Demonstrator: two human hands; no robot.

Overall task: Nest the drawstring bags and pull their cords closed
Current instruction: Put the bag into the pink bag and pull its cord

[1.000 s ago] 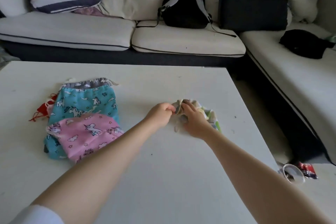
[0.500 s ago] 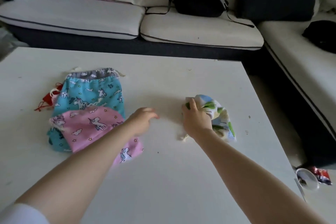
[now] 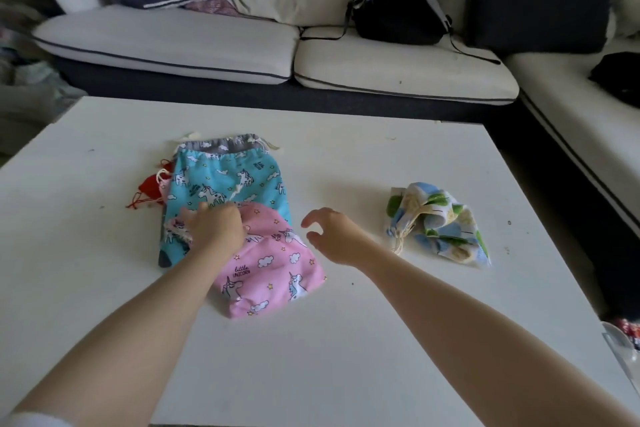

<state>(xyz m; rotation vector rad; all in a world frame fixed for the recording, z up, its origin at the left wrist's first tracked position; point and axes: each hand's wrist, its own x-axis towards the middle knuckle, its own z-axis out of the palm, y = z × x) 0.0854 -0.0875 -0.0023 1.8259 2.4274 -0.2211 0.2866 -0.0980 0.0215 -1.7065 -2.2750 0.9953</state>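
Pink bag [image 3: 273, 267]: left hand [image 3: 216, 229] on top edge; right hand [image 3: 334, 236] hovers, fingers loose.

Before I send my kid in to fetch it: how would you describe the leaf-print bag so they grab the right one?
On the white table in front of the sofa, look to its right half, away from the pile of unicorn bags. The leaf-print bag lies there alone, crumpled. Unlike the pink and blue ones, it has green leaves and pale blue patches on white.
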